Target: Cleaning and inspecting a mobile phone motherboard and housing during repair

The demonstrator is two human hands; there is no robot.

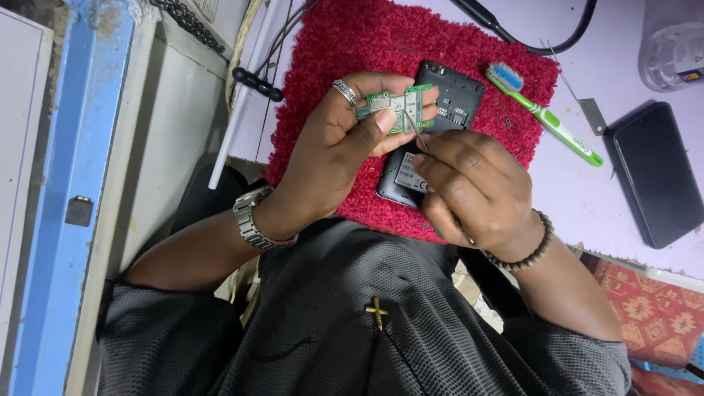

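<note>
Carefully is the word for this step; the left hand (334,150) pinches a small green circuit board (400,110) by its edges, thumb across the near face and fingers curled behind, a ring (345,92) on one finger and a metal watch (249,216) at the wrist; the board hangs just above the opened phone (447,103), which lies face down on a red mat (352,44). The right hand (473,191) is closed on a thin metal probe (419,139), its tip at the board's lower edge, a bead bracelet (524,253) at that wrist; whether the tool is tweezers or a pick I cannot tell, since the fingers hide most of it.

To do this well, I judge that the board should stay gripped by its rim only, so that the thumb does not press on the small parts; the probe should come in shallow, almost flat to the board, and work with small levering moves rather than a push, because a slip would drive the tip across the parts or into the thumb just beside it. Resting the right hand's heel on the left would steady the tip; keeping the work low over the mat means that anything freed drops onto the pile and not onto the lilac table (579,191).

A green toothbrush (546,117) lies at the mat's far corner; a second black phone (656,172) lies well apart on the table; a black cable (528,37) curves beyond the mat.
</note>
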